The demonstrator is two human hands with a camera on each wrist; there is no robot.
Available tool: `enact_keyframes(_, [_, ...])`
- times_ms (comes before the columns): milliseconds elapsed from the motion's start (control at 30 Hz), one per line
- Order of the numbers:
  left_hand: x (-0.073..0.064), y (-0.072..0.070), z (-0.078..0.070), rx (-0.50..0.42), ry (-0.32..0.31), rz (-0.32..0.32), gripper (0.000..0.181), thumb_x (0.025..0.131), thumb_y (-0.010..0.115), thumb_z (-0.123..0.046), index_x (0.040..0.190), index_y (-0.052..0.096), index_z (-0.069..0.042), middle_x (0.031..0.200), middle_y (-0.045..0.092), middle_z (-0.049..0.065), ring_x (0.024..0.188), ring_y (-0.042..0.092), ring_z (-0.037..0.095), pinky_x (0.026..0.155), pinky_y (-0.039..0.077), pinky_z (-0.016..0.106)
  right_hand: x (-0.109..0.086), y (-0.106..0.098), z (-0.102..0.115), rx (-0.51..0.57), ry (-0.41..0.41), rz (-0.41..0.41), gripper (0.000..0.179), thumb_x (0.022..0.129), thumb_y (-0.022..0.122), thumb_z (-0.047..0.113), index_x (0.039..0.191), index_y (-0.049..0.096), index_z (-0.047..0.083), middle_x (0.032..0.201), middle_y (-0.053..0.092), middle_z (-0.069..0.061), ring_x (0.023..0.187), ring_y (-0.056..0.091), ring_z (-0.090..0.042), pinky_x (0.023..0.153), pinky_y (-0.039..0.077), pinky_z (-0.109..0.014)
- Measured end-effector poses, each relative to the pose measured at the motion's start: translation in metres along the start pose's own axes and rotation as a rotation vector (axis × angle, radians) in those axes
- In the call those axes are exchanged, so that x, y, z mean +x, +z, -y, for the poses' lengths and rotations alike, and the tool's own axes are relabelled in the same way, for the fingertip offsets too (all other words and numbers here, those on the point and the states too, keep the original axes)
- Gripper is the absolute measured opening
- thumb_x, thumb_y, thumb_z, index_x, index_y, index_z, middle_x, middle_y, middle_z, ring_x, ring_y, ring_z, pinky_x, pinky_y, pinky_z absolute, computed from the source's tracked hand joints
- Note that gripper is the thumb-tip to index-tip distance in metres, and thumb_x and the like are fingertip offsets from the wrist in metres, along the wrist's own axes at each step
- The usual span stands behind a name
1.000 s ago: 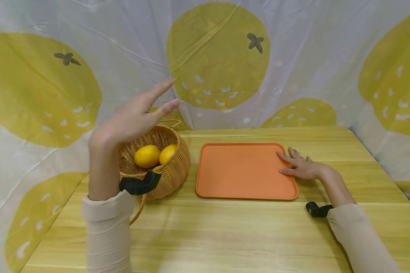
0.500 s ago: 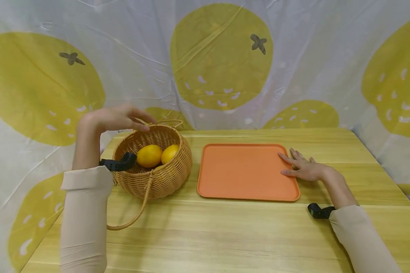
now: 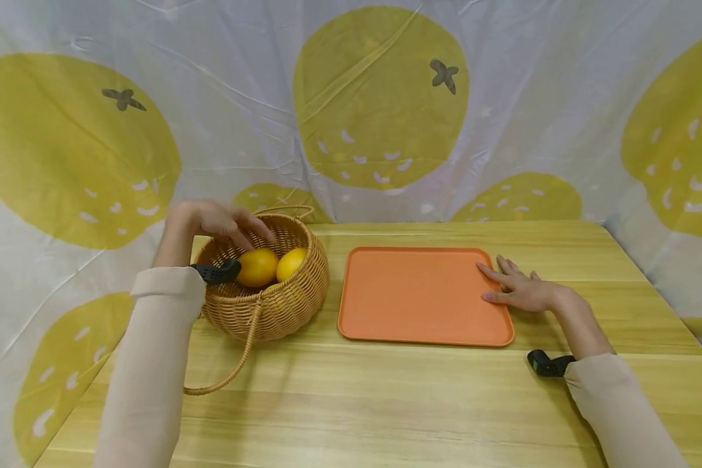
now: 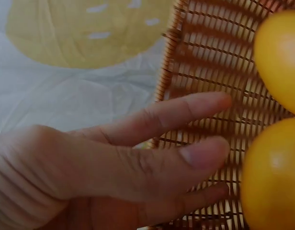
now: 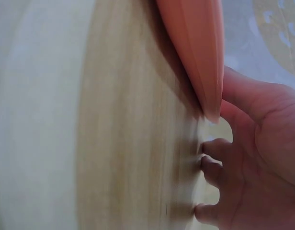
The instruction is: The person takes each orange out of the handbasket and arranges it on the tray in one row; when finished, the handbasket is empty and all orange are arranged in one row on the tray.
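A round wicker basket (image 3: 295,305) stands on the left of the table with several yellow lemon-like fruits in it; two show clearly, a left fruit (image 3: 257,267) and a right fruit (image 3: 292,263). My left hand (image 3: 222,222) reaches over the basket's rim, fingers spread and pointing down at the left fruit. In the left wrist view a gap shows between its fingertips (image 4: 205,153) and the fruits. My right hand (image 3: 523,289) rests with spread fingers on the right edge of an orange tray (image 3: 424,296); some fingertips touch the table beside it.
The basket's front handle (image 3: 248,354) hangs down onto the wooden table (image 3: 386,403). Its other handle (image 3: 286,209) stands up behind the rim. A white curtain (image 3: 234,84) with yellow fruit prints hangs behind and at both sides.
My left hand has come down from above the basket, first to its left rim and then rightward into the opening over the fruits. My right hand stays on the tray's edge.
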State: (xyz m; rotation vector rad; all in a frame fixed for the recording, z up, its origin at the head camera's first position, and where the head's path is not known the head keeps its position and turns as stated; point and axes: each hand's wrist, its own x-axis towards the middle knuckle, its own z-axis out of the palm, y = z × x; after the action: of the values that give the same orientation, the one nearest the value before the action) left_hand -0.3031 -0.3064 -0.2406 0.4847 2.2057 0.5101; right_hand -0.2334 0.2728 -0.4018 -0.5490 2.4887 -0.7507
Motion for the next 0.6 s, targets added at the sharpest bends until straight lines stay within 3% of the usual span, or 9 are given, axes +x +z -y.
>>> enact_keyframes(100, [0.009,-0.001,0.008,-0.023,-0.047,0.077,0.056,0.103,0.061,-0.014,0.156,0.046,-0.009,0.167,0.032,0.02,0.153,0.029,0.043,0.116,0.042,0.051,0.001,0.0,0.0,0.0,-0.002,0.0,0.088,0.105,0.056,0.047,0.165,0.013,0.0,0.165,-0.015,-0.037,0.152,-0.017,-0.057,0.111,-0.015,-0.08])
enact_keyframes(233, [0.018,0.0,0.015,0.029,-0.065,0.086,0.058,0.098,0.067,-0.012,0.153,0.051,-0.011,0.168,0.03,0.019,0.153,0.026,0.046,0.114,0.043,0.05,0.001,0.001,0.001,0.0,0.002,0.003,0.088,0.105,0.056,0.048,0.165,0.013,0.001,0.165,-0.016,-0.037,0.152,-0.018,-0.058,0.111,-0.014,-0.08])
enact_keyframes(433, [0.028,0.006,0.017,-0.011,-0.084,0.075,0.06,0.095,0.068,0.001,0.152,0.052,-0.008,0.164,0.036,0.022,0.133,0.045,0.032,0.096,0.051,0.04,0.002,0.001,0.0,-0.007,0.009,0.003,0.089,0.104,0.056,0.05,0.165,0.013,0.001,0.165,-0.016,-0.037,0.152,-0.017,-0.058,0.111,-0.014,-0.08])
enact_keyframes(600, [0.031,0.007,0.017,-0.008,-0.092,0.075,0.061,0.095,0.066,0.003,0.153,0.051,-0.008,0.164,0.037,0.023,0.113,0.048,0.023,0.088,0.049,0.036,0.002,0.001,-0.001,-0.009,0.016,0.002,0.089,0.104,0.056,0.05,0.165,0.012,0.002,0.165,-0.016,-0.037,0.152,-0.017,-0.058,0.112,-0.014,-0.08])
